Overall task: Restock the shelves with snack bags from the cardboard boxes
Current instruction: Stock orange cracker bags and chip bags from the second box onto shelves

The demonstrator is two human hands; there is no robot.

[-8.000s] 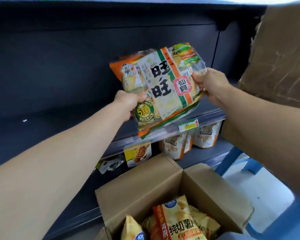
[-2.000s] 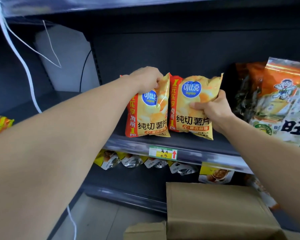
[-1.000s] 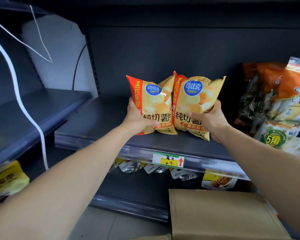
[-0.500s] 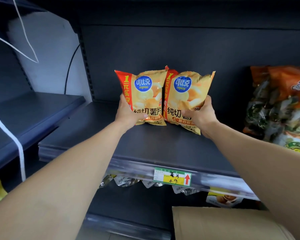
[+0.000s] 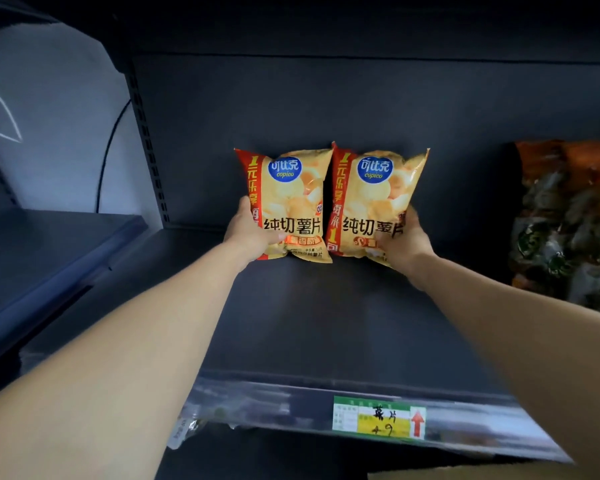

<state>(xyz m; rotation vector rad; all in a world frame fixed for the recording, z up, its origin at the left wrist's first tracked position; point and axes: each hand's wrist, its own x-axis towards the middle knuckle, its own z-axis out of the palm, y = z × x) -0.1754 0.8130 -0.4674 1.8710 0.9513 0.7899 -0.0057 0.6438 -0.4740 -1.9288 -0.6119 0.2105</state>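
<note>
My left hand (image 5: 248,233) gripping the left bag (image 5: 288,199), my right hand (image 5: 404,244) gripping the right bag (image 5: 374,199), both bags upright, touching, deep on the shelf (image 5: 309,323)

2 chip bags (image 5: 293,202) yellow, red-striped; shelf (image 5: 309,323) dark grey.

The left chip bag (image 5: 291,202) and right chip bag (image 5: 378,202) each read "可比克 copico" and "纯切薯片". The shelf-edge price tag (image 5: 378,422) bears handwriting, seemingly "薯片 4.9", beside a red arrow.
</note>
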